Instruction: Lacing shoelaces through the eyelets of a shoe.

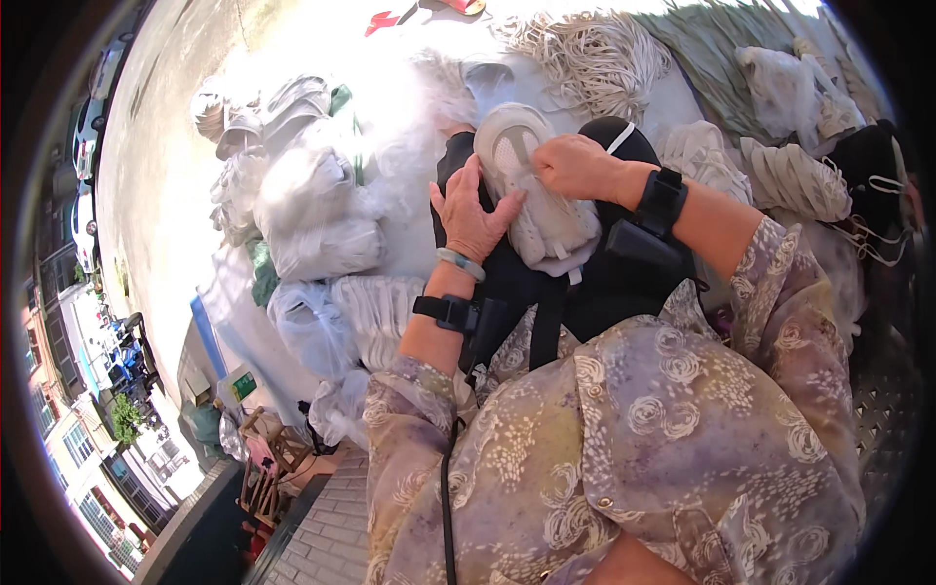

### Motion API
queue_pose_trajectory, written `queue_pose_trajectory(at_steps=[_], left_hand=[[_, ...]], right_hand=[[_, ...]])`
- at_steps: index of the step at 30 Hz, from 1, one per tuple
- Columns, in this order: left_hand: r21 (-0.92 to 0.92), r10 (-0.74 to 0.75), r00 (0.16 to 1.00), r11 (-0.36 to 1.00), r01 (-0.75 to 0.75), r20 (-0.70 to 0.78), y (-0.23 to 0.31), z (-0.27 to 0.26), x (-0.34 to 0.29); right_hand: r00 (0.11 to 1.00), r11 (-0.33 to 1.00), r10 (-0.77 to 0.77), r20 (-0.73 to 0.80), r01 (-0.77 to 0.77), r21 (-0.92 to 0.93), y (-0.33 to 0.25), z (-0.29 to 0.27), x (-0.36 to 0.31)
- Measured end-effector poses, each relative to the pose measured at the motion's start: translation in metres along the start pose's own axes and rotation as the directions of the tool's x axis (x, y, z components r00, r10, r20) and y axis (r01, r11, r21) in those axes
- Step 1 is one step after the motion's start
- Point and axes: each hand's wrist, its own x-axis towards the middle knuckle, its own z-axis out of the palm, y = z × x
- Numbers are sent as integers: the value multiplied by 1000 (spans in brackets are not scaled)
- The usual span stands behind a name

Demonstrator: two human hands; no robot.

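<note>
A white shoe upper [558, 229] with a rounded end and an oval mesh part rests on my lap, over black cloth. My left hand [472, 213] grips its left edge, fingers along the side and thumb laid over the front. On the other side, my right hand [577, 168] is closed in a pinch against the upper part of the piece. Whatever sits between those fingertips is too small or hidden to make out. Each wrist carries a black strapped device, and a pale bangle [460, 263] circles my left wrist.
Beyond my lap lies a big bundle of cream laces [609, 63]. Stacked white uppers [375, 317] and clear plastic bags [317, 219] fill the left side. More uppers [795, 180] are piled on the right. A wooden chair [263, 478] stands at lower left.
</note>
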Motion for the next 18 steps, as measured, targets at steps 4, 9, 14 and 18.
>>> queue_pose_trajectory(at_steps=[4, 9, 14, 18], left_hand=[[-12, 10, 1000, 1000, -9, 27, -4, 1, 0], [30, 96, 995, 995, -97, 39, -6, 3, 2], [36, 84, 996, 996, -83, -31, -8, 6, -3], [127, 166, 942, 983, -134, -292, 10, -2, -7]], right_hand=[[990, 990, -138, -18, 138, 9, 3, -8, 0], [954, 953, -296, 55, 291, 82, 11, -13, 4], [926, 935, -303, -224, 334, 117, 8, 5, -3], [939, 970, -132, -317, 188, 154, 1, 7, -13]])
